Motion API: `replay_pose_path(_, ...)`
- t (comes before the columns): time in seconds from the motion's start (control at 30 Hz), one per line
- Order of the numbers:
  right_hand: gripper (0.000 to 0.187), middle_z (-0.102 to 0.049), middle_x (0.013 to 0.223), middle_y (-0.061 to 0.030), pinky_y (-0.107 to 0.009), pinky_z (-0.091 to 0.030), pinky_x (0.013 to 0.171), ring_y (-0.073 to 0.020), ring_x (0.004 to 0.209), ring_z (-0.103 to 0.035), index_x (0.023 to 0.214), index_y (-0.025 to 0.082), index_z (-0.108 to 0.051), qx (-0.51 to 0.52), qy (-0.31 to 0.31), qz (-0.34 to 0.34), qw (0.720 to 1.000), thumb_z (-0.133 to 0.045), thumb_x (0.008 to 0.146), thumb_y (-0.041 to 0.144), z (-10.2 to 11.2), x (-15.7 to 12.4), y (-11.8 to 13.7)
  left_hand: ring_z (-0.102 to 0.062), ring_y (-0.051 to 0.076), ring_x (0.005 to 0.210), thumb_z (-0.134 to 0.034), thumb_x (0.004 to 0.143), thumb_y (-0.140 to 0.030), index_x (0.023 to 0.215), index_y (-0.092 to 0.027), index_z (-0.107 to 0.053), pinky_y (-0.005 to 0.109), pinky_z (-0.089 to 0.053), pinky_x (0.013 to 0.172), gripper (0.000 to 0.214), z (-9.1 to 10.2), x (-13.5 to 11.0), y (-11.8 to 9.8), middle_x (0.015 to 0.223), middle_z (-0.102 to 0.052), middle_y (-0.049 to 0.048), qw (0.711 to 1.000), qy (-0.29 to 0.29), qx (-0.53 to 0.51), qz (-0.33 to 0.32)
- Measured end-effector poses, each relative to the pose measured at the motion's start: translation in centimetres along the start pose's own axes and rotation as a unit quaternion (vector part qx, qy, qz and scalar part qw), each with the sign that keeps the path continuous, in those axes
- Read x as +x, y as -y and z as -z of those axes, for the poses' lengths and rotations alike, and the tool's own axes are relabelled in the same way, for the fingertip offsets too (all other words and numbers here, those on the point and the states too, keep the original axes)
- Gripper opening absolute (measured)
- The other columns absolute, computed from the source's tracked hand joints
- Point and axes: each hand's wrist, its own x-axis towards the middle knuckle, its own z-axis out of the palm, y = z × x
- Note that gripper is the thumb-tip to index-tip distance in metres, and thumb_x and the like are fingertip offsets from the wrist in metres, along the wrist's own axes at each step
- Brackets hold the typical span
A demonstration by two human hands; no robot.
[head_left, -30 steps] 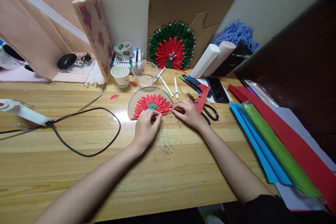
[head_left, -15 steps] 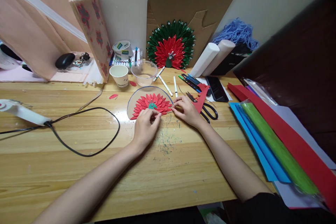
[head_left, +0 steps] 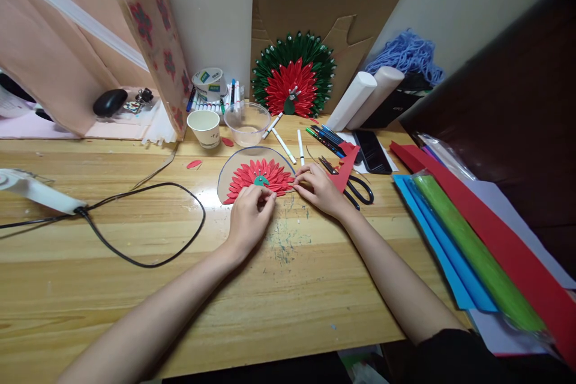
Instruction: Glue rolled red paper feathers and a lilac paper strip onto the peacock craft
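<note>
A half-round cardboard piece (head_left: 234, 163) with a blue outline lies on the table in front of me. Overlapping red paper petals (head_left: 238, 181) fan across it around a small green bird head (head_left: 261, 181), like a paper peacock. My left hand (head_left: 252, 213) is closed at its lower edge, fingers curled and thumb against them, covering part of the petals. At its right corner, my right hand (head_left: 317, 188) pinches the edge near the outermost petal. Just right of that hand lie black-handled scissors (head_left: 357, 189) partly under a red paper scrap (head_left: 345, 169).
Behind stand a paper cup (head_left: 204, 130), a clear plastic bowl (head_left: 247, 126) and a finished green-and-red peacock (head_left: 292, 81) against cardboard. Loose markers (head_left: 284, 147) and a phone (head_left: 372, 153) lie farther back. A glue gun (head_left: 40, 192) with a looped cord is left; coloured sheets (head_left: 477, 240) are right.
The view has shifted very slightly. Both hands keep their places at the cardboard piece, with hardly any visible movement of the right fingers.
</note>
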Motion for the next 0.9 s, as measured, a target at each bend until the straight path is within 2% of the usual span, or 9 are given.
replay_pose_path(0.63,0.005,-0.054,0.091,-0.0089,-0.041,-0.045,0.081,-0.0234,0.090,-0.051,0.079,0.020,-0.055,-0.053,-0.055,-0.042,0.996,-0.055,0.080,0.015,-0.04,-0.33,0.57,-0.051,0.015,0.075,-0.049,0.086,-0.027,0.076,-0.018,-0.055,0.029,-0.040,0.069,0.015,-0.05,0.01,0.11,0.077,-0.060,0.0020,1.000,0.002,0.000,-0.002)
replay_pose_path(0.9,0.005,-0.054,0.092,-0.0087,-0.042,-0.046,0.081,-0.0237,0.091,-0.052,0.080,0.020,-0.056,-0.039,-0.053,-0.034,0.997,-0.055,0.080,0.015,-0.45,-0.22,0.81,-0.051,0.016,0.075,-0.049,0.086,-0.027,0.076,-0.018,-0.056,0.029,-0.040,0.070,0.015,-0.01,-0.01,0.00,0.077,-0.060,0.0022,1.000,0.002,0.004,0.000)
